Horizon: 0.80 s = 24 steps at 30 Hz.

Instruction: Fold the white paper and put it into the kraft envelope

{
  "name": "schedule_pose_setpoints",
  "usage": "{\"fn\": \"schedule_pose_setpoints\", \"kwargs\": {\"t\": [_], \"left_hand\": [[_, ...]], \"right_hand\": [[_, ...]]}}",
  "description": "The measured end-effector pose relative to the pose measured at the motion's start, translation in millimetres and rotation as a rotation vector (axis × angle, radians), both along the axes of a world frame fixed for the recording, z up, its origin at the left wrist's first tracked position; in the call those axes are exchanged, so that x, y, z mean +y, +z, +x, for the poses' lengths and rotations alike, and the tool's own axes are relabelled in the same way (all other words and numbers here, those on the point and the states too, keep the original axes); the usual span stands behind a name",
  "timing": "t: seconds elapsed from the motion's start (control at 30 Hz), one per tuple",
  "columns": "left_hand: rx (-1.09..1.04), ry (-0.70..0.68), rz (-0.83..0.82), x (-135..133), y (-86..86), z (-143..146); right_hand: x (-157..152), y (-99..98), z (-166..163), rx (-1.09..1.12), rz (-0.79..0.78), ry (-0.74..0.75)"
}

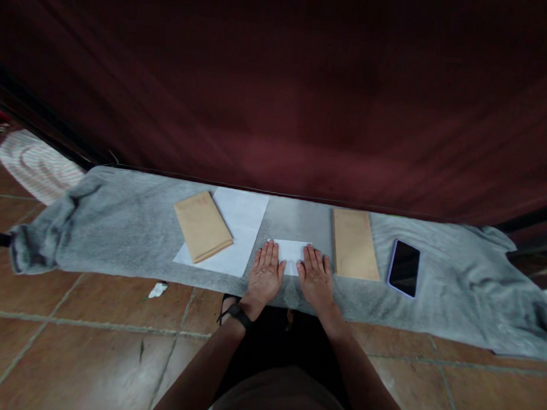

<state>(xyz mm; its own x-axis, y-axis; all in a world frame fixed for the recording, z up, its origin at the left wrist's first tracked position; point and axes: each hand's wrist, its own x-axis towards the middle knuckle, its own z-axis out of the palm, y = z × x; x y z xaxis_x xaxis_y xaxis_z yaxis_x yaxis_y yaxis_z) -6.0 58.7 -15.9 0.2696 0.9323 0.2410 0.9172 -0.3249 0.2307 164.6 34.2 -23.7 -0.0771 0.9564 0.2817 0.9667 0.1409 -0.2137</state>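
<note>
Head view: flat open hands point(291, 277) press white paper point(291, 250) on grey blanket point(122, 230), tiled floor point(74, 347).

Under my hands: folded white paper point(291, 250), smooth, matt. It lies on a grey blanket point(122, 230), fuzzy cloth. Two brown envelopes point(203, 225), matt kraft paper. Phone point(404, 268), glossy black glass. Floor tiles point(74, 347), glazed terracotta, faint sheen. Curtain point(284, 85), dull maroon fabric.
</note>
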Motion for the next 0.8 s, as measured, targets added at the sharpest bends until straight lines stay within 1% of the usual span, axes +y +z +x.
{"fn": "schedule_pose_setpoints", "kwargs": {"t": [0.23, 0.37, 0.43, 0.5, 0.6, 0.67, 0.73, 0.8], "left_hand": [[-0.008, 0.033, 0.026, 1, -1.5, -3], [-0.005, 0.044, 0.020, 1, 0.1, -1], [-0.010, 0.049, 0.028, 0, 2.7, 0], [-0.011, 0.026, 0.037, -4, 6.2, 1], [0.008, -0.102, 0.026, -20, 11.2, 0], [0.032, -0.195, 0.007, -32, 13.3, -2], [0.057, -0.242, -0.006, -43, 14.6, -6], [0.071, -0.240, -0.011, -51, 15.5, -10]], "right_hand": [[2, -5.2, 6, 0.043, 0.039, -0.102], [1, -3.0, 10, 0.071, 0.061, -0.137], [-2, 0.8, 8, 0.071, 0.059, -0.102], [-8, 5.5, 1, 0.061, 0.034, -0.024], [-24, 11.0, -11, 0.056, -0.017, 0.103], [-35, 12.6, -17, 0.050, -0.034, 0.161], [-43, 12.6, -18, 0.037, -0.038, 0.188], [-49, 11.5, -16, 0.021, -0.034, 0.183]]}}
